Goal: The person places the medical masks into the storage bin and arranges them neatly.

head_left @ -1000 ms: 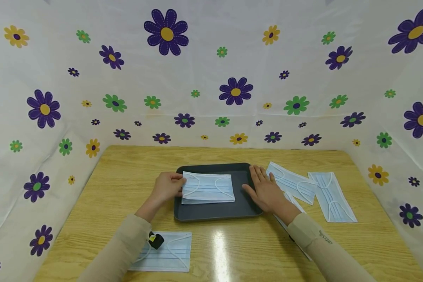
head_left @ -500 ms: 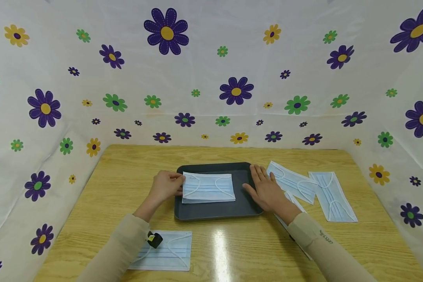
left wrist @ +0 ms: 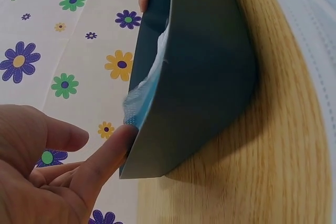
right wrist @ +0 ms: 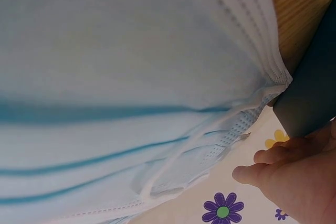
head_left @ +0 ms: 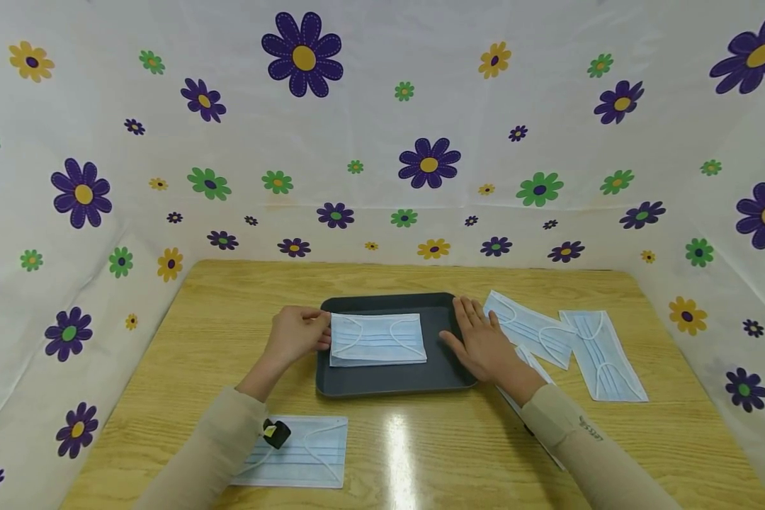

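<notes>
Pale blue pleated face masks [head_left: 376, 341] lie stacked in a dark grey tray [head_left: 382, 382], ear loops on top. My left hand [head_left: 299, 333] is at the tray's left rim. In the left wrist view its thumb stands apart from the fingers [left wrist: 107, 156], and one fingertip touches the rim right by the mask's edge [left wrist: 137, 106]. Nothing is pinched there. My right hand [head_left: 484, 347] rests on the tray's right rim with fingers stretched out. In the right wrist view a mask [right wrist: 131, 145] fills most of the picture, with the hand [right wrist: 299, 177] beyond it.
More masks lie on the wooden table [head_left: 421, 453]: a tilted one [head_left: 529, 329] and another [head_left: 602, 354] at the right, one partly under my right forearm, and one [head_left: 319, 453] at the front left beneath my left sleeve. A flower-printed cloth [head_left: 357, 127] surrounds the table's back and sides.
The top mask's upper edge has sunk slightly onto the stack, and my left hand has drawn a little to the left of it. My right hand has stayed on the rim.
</notes>
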A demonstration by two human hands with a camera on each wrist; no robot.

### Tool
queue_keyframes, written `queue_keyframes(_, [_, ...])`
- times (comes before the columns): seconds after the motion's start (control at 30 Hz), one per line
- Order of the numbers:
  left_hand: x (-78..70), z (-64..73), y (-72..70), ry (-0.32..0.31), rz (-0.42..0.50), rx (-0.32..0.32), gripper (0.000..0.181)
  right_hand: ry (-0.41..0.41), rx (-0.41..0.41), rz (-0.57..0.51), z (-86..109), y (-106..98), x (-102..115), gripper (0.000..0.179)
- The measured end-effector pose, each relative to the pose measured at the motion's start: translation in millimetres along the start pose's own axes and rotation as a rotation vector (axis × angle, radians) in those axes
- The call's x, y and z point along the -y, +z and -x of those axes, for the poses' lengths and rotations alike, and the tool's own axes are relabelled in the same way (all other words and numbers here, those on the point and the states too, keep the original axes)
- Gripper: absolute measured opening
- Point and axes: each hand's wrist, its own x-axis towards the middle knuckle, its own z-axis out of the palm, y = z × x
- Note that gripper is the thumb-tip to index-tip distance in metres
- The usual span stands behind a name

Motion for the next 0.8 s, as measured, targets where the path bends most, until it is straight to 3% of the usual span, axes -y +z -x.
queue_keyframes(0.3, [2.4,5.1,-8.3,0.013,0.032,-0.022,0.037,-0.008,-0.004,-0.008,0.0,1.5,-0.1,0.081])
queue_keyframes(0.5, [8.5,6.6,-17.5,0.025,-0.004,-0.026,0.036,-0.009,-0.009,-0.010,0.0,1.4,0.3,0.081])
queue_keyframes(0.8, [26.3,17.3,-47.3,0.043,-0.064,0.022,0.039,-0.008,-0.012,-0.011,0.8,1.1,0.4,0.081])
